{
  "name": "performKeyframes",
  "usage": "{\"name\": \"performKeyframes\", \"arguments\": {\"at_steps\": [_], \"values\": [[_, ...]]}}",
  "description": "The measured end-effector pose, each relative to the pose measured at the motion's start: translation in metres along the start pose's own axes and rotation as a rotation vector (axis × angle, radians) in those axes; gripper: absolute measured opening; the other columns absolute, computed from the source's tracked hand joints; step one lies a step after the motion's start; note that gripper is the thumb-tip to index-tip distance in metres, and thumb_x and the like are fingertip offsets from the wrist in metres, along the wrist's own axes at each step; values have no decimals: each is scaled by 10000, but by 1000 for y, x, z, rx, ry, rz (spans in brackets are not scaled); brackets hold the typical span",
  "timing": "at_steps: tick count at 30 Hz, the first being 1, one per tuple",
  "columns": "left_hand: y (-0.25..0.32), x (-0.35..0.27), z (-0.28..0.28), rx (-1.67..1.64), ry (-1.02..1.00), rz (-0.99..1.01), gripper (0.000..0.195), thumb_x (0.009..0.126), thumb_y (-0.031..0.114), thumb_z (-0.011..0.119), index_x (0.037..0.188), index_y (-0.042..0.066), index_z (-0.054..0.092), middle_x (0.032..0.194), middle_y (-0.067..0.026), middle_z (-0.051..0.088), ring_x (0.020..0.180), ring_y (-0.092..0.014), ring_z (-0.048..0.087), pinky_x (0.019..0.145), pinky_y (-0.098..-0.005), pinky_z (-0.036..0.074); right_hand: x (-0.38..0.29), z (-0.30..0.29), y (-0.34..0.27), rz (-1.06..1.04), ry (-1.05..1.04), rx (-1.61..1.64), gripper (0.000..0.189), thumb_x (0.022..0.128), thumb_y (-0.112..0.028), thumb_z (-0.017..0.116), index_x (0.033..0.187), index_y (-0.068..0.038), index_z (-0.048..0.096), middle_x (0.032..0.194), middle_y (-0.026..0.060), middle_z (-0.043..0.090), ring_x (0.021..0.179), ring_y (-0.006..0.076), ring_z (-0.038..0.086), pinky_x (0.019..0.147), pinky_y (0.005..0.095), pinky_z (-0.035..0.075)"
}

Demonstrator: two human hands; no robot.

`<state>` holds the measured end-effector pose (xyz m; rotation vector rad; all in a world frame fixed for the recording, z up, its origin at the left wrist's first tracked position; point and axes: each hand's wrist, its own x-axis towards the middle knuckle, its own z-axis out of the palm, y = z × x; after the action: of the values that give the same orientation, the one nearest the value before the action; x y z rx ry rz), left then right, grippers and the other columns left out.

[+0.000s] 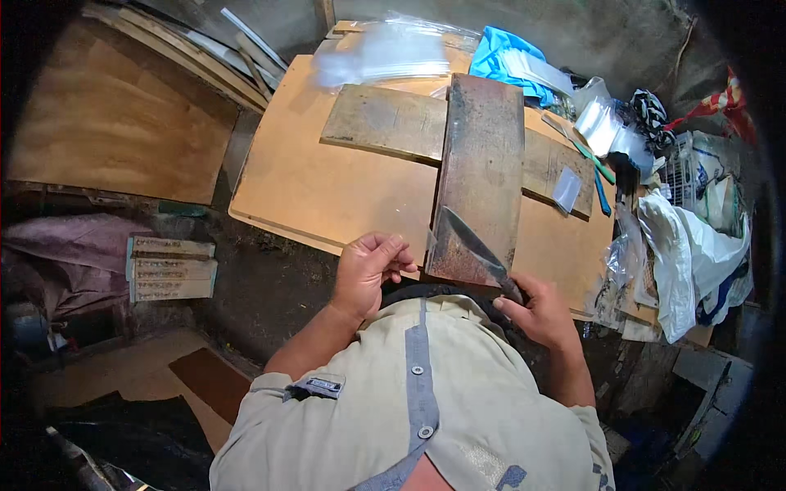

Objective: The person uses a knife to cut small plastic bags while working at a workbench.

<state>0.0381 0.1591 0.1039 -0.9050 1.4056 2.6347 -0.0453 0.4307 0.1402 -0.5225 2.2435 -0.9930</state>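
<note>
My right hand (540, 310) grips a knife (476, 242) by its dark handle. Its broad pointed blade lies over the near end of a long dark board (482, 178), angled up and to the left. My left hand (371, 270) is at the table's near edge, left of that board, with its fingers curled in; whether anything is between them is not visible. A small clear plastic piece (431, 240) shows at the board's left edge, beside the left fingertips. Under the long board lies a crosswise worn board, its left part (387, 119) and right part (546, 166) showing.
A stack of clear plastic sheets (393, 52) lies at the back of the table (344, 190). Blue plastic wrapping (500, 46) is beside it. On the right are a small plastic sheet (567, 189), a green-handled tool (592, 159) and a white plastic sack (688, 258).
</note>
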Motion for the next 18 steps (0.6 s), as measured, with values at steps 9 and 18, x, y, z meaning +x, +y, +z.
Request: {"name": "performKeyframes", "arguments": {"at_steps": [9,18], "values": [[1,6,2,-10,12,15,169,926,218,593,879,57,613,761,-52,653,674,-143,652,550,-211,469,-12,-7,-8,-11,-163,15,331,747,-162,725,1033,-16,644,804,149,656,673,227,624,625,320,491],[-1,10,3,-17,18,12,174,926,226,594,880,60,613,767,-52,656,674,-147,653,550,-210,467,-10,-6,-9,68,-200,34,357,761,-224,710,1059,-40,643,822,159,663,692,273,647,633,352,497]]}}
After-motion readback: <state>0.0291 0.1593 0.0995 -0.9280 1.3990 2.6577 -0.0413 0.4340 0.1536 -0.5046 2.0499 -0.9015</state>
